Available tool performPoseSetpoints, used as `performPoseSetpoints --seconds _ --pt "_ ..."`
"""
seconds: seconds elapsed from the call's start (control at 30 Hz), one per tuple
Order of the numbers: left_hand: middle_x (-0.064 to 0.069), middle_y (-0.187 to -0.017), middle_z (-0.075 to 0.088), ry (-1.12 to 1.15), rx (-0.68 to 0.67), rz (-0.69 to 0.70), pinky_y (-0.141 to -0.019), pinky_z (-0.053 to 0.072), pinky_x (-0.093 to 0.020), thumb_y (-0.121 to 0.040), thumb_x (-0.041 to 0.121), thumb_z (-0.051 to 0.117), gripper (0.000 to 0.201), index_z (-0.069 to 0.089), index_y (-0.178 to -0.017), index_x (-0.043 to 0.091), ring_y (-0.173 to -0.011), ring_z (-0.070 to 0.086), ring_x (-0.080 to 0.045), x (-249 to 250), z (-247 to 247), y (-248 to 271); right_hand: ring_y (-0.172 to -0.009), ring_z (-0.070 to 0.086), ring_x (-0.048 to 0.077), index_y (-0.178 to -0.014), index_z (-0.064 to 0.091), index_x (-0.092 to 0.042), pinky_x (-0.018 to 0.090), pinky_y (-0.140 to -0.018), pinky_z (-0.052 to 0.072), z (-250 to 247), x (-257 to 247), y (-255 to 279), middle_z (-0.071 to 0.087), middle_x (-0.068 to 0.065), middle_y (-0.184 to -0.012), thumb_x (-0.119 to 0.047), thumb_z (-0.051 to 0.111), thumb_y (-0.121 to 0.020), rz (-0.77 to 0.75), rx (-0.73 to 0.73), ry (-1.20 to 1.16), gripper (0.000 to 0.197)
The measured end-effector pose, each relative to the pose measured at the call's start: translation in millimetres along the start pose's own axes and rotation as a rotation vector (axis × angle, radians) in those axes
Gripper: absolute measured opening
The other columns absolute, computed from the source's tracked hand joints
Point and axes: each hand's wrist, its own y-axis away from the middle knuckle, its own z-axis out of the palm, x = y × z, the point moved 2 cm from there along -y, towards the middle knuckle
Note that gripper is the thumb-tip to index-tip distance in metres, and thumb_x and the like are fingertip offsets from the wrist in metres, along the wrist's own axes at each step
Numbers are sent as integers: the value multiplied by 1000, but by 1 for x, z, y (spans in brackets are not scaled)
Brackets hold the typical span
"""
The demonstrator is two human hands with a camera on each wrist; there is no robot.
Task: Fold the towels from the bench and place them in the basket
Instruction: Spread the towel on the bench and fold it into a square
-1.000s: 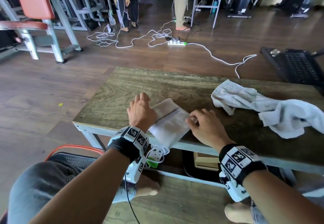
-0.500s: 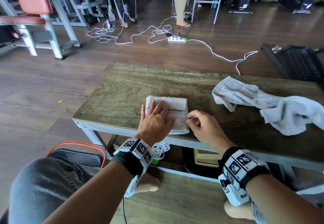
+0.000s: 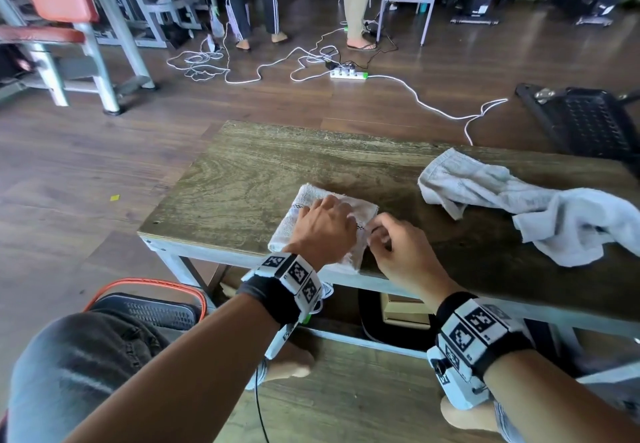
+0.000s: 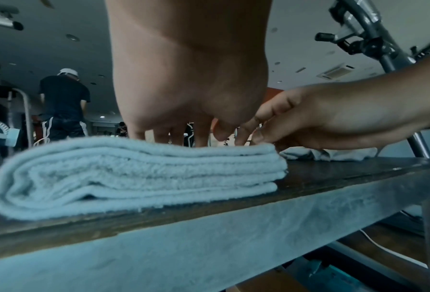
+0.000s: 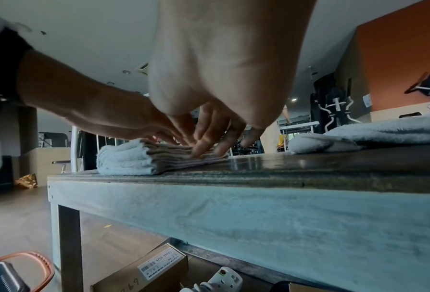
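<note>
A small white towel (image 3: 304,201), folded into a thick rectangle with several layers (image 4: 134,173), lies at the near edge of the wooden bench (image 3: 259,165). My left hand (image 3: 329,215) lies flat on top of it, fingers straight, pressing it down. My right hand (image 3: 377,233) is just to its right, bent fingertips (image 5: 205,145) touching the towel's right edge without gripping it. More crumpled, unfolded white towel (image 3: 554,214) lies on the bench to the right. A dark basket with an orange rim (image 3: 138,283) stands on the floor by my left knee.
A second black basket (image 3: 585,120) stands on the floor beyond the bench's right end. Under the bench are a cardboard box (image 5: 159,268) and a power strip. White cables and a power strip (image 3: 346,73) trail over the floor ahead, where people stand by gym frames.
My left hand folded the raised half of the towel over, then came down flat on it and slid a little to the right. The right hand stayed at the towel's right edge.
</note>
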Motion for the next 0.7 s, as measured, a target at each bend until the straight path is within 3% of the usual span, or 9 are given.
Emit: performPoseSetpoints --seconds 0.07,0.17,0.27,0.37,0.5,0.6,0.7 --pt "-3 -141 49 1 127 13 -106 33 -47 -96 28 42 38 60 -128 23 -125 47 -24 -3 -7 -3 -89 56 15 -103 57 -25 44 -83 49 -1 -2 -3 61 -9 -89 -17 54 -92 -28 83 96 14" --pt "-1 -146 46 -53 245 16 -110 30 -52 -90 21 48 39 60 -127 23 -132 41 -24 -16 -17 -9 -104 49 19 -113 56 -20 43 -91 45 -2 -7 -11 57 -2 -107 -18 57 -91 -71 88 133 22" --pt "1 -152 40 -70 136 -29 -113 24 -57 -93 23 43 41 53 -133 25 -140 35 -24 -30 -12 -16 -115 43 22 -122 53 -16 40 -100 38 3 -18 -24 51 2 -120 -24 56 -93 -66 36 187 30" --pt "3 -161 24 -34 0 -83 -117 17 -58 -98 34 31 46 40 -143 27 -150 14 -29 -36 8 -17 -123 38 26 -130 49 -13 42 -111 28 20 -32 -36 45 7 -131 -27 52 -94 -20 27 205 39" --pt "4 -165 -2 -104 -88 -80 -122 9 -52 -97 42 42 72 8 -157 25 -151 -13 -28 -38 24 -15 -143 25 31 -145 39 -7 44 -122 11 53 -39 -49 35 16 -153 -36 40 -102 136 -25 132 52" --pt "5 -165 -6 -60 -86 -67 -122 2 -49 -98 41 45 74 6 -158 23 -150 -17 -25 -42 24 -16 -153 7 25 -154 29 -11 41 -125 -2 64 -31 -49 18 14 -165 -47 29 -104 210 -62 45 61" --pt "9 -165 -1 17 -71 -52 -122 4 -46 -101 38 32 62 11 -158 25 -151 -14 -20 -47 23 -17 -154 -7 16 -159 14 -14 39 -125 -8 64 -25 -47 2 6 -168 -57 18 -102 206 -135 46 71"
